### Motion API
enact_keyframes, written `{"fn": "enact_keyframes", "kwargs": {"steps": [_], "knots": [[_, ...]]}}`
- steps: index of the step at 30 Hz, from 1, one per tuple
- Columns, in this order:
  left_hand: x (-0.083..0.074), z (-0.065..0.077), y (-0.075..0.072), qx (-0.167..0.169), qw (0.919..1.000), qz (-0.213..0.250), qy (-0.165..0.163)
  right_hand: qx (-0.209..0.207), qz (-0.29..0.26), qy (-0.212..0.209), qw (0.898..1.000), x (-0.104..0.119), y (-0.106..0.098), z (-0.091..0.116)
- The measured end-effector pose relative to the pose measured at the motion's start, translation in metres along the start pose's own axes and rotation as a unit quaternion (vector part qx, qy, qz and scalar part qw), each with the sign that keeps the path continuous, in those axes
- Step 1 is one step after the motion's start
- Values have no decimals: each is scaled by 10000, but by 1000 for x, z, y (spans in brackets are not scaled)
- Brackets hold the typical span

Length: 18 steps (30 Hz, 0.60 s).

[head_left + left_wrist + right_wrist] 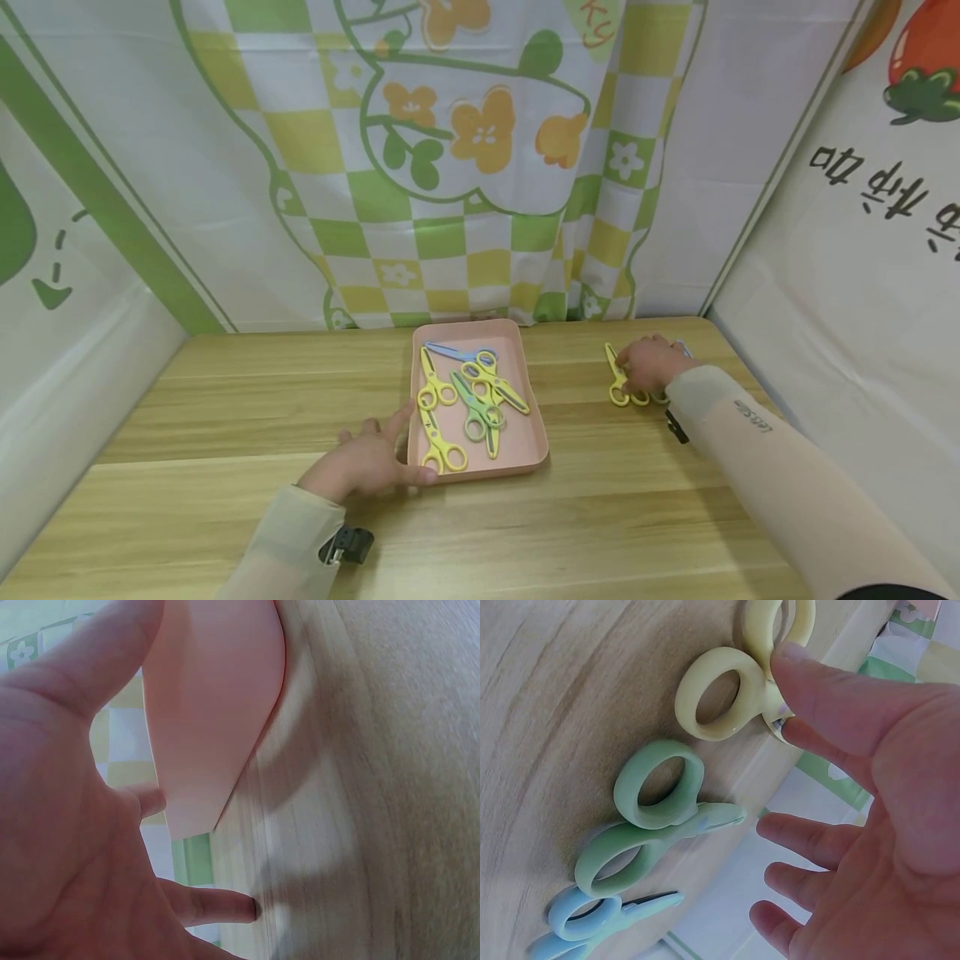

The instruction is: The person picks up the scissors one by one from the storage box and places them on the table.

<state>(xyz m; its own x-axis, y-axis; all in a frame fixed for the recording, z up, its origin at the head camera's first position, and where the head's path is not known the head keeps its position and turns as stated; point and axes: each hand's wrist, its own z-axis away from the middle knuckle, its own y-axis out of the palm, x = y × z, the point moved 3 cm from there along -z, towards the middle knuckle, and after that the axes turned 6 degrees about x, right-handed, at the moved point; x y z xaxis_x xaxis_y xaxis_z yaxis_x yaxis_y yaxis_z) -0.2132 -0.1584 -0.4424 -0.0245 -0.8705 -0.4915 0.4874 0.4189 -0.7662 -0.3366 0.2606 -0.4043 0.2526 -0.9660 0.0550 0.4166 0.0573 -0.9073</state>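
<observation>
A pink tray [531, 433] stands on the table with several yellow scissors [438, 452], a pair of green scissors [474, 404] and blue scissors [456, 353] inside. My left hand [363, 461] touches the tray's near left corner with spread fingers; the left wrist view shows the tray's outer wall [217, 690] beside the thumb. To the right of the tray, my right hand [651, 367] pinches a pair of yellow scissors [727, 694] near the pivot with thumb and index finger, its other fingers loose. Green scissors [656, 817] and light blue scissors [592, 919] lie next to it on the table.
The wooden table [225, 425] ends at the back against a checked, flowered curtain [465, 242]. White printed cloth walls [847, 275] rise at both sides. A black wrist strap [347, 546] sits on each wrist.
</observation>
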Motion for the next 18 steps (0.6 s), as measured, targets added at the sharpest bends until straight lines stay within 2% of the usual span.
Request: {"fn": "enact_keyframes", "kwargs": {"steps": [10,18], "knots": [[1,-2,1,-28,10000,-34,71,49,-26,18,10000,0,1,-1],[2,-2,1,-2,9999,-49,108,-199,-40,44,9998,8,-1,-3]]}}
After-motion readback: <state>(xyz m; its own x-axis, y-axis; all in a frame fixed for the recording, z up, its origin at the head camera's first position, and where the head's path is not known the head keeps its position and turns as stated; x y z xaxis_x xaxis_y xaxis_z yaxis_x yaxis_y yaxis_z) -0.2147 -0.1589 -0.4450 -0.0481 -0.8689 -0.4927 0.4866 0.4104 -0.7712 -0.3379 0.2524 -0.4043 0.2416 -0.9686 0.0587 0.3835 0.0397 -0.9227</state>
